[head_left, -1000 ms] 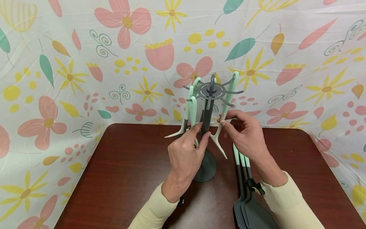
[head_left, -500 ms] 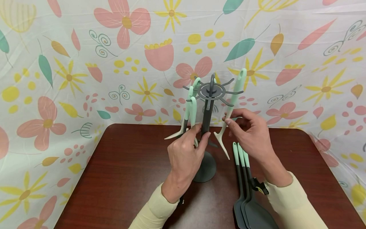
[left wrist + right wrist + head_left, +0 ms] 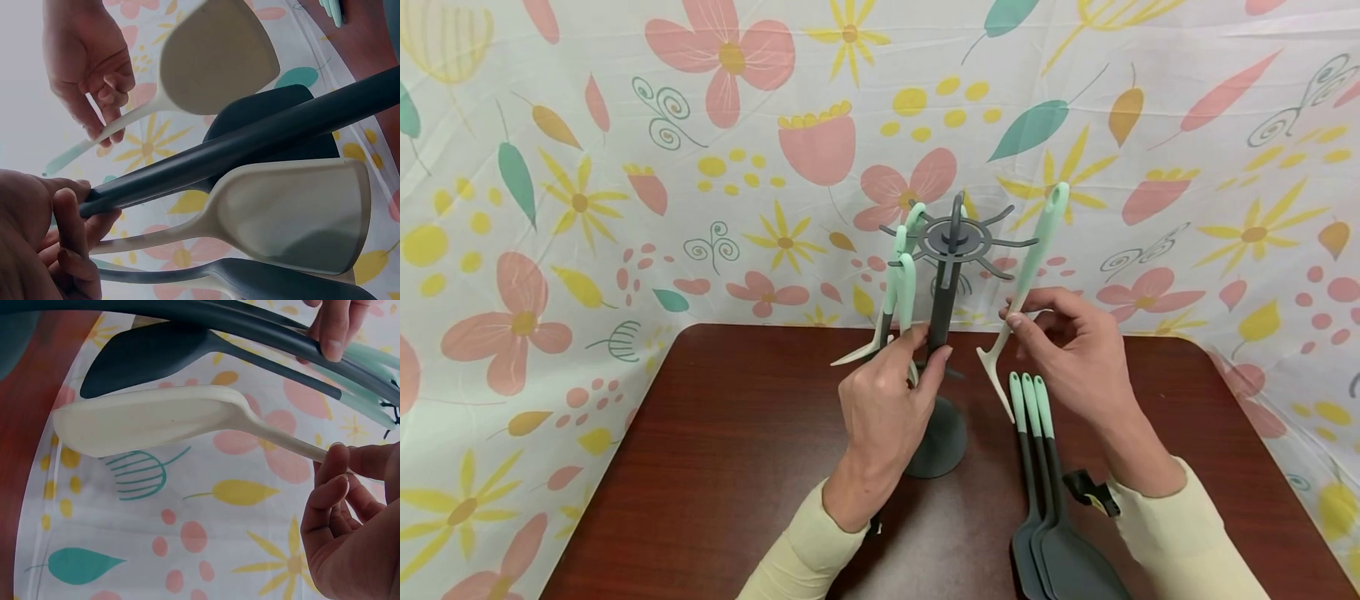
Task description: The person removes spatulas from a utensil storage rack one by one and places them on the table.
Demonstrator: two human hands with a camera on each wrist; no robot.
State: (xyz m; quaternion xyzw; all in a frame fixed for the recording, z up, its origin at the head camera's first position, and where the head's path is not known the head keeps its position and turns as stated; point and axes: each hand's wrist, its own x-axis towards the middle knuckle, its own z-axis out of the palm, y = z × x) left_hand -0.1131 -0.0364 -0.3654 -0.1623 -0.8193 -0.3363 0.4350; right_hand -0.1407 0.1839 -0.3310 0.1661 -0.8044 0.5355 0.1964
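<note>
My left hand (image 3: 883, 396) grips the dark upright pole (image 3: 943, 308) of a utensil stand. A ring of hooks (image 3: 955, 237) tops the pole, and a round base (image 3: 940, 442) rests on the table. Between thumb and fingers, my right hand (image 3: 1078, 354) pinches the thin neck of a cream spatula (image 3: 162, 422). Its mint handle (image 3: 1047, 221) points up, just right of the hooks, and its head hangs down. Several utensils still hang from the stand, among them a cream turner (image 3: 294, 212) and a dark spatula (image 3: 147, 356); mint handles (image 3: 907, 292) show at the left hooks.
On the brown table (image 3: 722, 467), three dark spatulas (image 3: 1078, 558) with mint handle ends lie nested at the right, below my right hand. A flower-patterned cloth (image 3: 625, 167) hangs behind the table and along its sides.
The cream spatula has come away from its hook, and my right hand has carried it to the right. My left hand keeps its grip on the pole.
</note>
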